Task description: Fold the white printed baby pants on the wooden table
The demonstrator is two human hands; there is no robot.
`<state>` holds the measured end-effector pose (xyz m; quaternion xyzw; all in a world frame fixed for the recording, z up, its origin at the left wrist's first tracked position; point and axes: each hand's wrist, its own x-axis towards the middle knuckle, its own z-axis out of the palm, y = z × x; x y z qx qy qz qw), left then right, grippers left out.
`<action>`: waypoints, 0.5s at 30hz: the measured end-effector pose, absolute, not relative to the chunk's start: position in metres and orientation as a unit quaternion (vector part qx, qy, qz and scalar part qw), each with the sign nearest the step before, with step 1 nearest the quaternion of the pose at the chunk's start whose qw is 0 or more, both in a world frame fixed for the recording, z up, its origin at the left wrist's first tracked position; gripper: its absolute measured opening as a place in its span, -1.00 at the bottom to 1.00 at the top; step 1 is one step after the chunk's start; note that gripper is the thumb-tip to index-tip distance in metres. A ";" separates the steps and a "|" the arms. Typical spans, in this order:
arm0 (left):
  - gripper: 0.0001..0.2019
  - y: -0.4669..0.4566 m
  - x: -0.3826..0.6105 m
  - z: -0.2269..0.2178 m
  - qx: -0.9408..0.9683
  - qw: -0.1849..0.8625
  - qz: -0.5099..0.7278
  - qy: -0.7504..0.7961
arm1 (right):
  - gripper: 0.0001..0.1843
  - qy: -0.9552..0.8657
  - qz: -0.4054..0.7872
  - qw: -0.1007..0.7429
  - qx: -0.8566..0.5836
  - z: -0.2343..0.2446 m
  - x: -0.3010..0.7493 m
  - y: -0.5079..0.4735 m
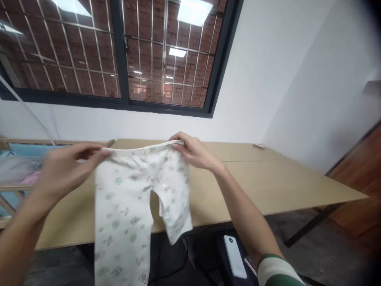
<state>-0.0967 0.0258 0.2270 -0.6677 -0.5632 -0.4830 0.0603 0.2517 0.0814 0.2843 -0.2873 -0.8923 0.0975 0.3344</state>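
Head view: outstretched left hand (67,167) and right hand (194,151) pinch pants (127,198).

Left hand (65,171), right hand (195,151) pinching; forearms (245,212) extended.

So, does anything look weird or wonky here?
Yes, the pants look lopsided: the leg below the right hand ends higher than the other, which runs out of the picture. It may be bunched up; I can't tell.
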 end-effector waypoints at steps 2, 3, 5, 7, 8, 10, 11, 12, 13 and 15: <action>-0.60 0.065 -0.083 0.216 -0.699 0.035 -0.464 -0.544 | -0.75 -0.887 0.092 0.294 -0.345 0.270 0.266 0.117; -0.61 0.088 -0.076 0.206 -0.710 0.018 -0.444 -0.546 | -0.76 -0.884 0.098 0.270 -0.369 0.258 0.271 0.137; -0.61 0.132 -0.064 0.179 -0.719 -0.029 -0.396 -0.570 | -0.80 -0.876 0.113 0.243 -0.402 0.224 0.278 0.179; -0.62 0.170 -0.054 0.144 -0.731 -0.091 -0.328 -0.592 | -0.80 -0.865 0.134 0.223 -0.429 0.181 0.279 0.217; -0.64 0.184 -0.050 0.126 -0.732 -0.103 -0.309 -0.599 | -0.79 -0.849 0.144 0.224 -0.457 0.159 0.278 0.232; -0.67 0.205 -0.041 0.093 -0.728 -0.116 -0.280 -0.615 | -0.81 -0.829 0.146 0.228 -0.490 0.115 0.273 0.255; -0.69 0.213 -0.037 0.079 -0.722 -0.118 -0.269 -0.626 | -0.81 -0.817 0.146 0.234 -0.506 0.094 0.270 0.263; -0.70 0.219 -0.033 0.066 -0.715 -0.117 -0.259 -0.638 | -0.80 -0.806 0.146 0.242 -0.520 0.076 0.267 0.269; -0.71 0.225 -0.029 0.056 -0.707 -0.115 -0.251 -0.652 | -0.80 -0.794 0.146 0.251 -0.534 0.060 0.265 0.274; -0.74 0.236 -0.023 0.041 -0.690 -0.105 -0.239 -0.675 | -0.80 -0.771 0.150 0.269 -0.558 0.034 0.263 0.284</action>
